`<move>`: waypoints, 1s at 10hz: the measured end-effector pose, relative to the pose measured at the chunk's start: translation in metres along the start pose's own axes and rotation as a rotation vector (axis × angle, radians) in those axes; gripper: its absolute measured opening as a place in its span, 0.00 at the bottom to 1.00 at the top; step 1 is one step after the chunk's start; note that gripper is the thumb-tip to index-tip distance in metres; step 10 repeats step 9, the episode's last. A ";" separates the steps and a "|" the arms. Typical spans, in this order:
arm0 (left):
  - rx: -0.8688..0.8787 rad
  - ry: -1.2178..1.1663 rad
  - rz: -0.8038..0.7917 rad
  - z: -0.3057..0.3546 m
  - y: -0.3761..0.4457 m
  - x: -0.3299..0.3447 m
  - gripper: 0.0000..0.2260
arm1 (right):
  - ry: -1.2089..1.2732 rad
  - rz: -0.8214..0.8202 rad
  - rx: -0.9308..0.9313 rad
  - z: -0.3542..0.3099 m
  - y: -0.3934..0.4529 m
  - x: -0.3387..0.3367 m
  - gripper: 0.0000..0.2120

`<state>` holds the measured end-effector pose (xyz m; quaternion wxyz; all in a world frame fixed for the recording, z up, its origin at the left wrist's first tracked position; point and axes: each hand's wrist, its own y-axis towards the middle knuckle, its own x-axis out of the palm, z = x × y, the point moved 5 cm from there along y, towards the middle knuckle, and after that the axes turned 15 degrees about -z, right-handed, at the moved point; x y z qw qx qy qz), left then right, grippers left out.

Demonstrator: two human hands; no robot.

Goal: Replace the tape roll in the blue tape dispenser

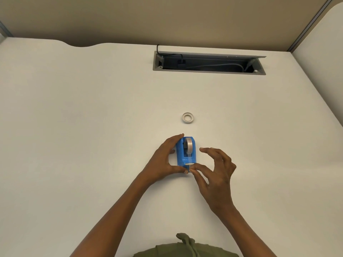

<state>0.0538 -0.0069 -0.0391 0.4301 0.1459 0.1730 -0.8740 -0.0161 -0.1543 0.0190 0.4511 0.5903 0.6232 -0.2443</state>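
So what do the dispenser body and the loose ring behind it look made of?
Blue tape dispenser: looks like moulded plastic, uniform colour, soft sheen, with a shiny, probably metal cutter strip at its near end. Loose ring: whitish, matte, likely a cardboard or plastic tape core; hard to tell.

A: Left hand (pixel 163 160) covers the blue tape dispenser's (pixel 185 154) left wall. Hidden.

B: Right hand (pixel 213 173)?

A: Fingertips (pixel 193 170) at the cutter (pixel 190 164); tape end too small to tell if pinched.

B: Edges?

A: Both forearms cut off at the bottom. Cable tray (pixel 209 62) interior dark, plugs unreadable.
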 end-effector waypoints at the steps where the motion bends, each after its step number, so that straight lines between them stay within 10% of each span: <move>1: -0.006 0.009 -0.004 0.001 0.000 0.000 0.41 | -0.028 0.009 -0.017 -0.002 -0.003 0.001 0.10; 10: -0.062 -0.081 -0.156 0.005 -0.007 -0.011 0.38 | -0.083 0.015 -0.015 0.024 -0.016 0.013 0.01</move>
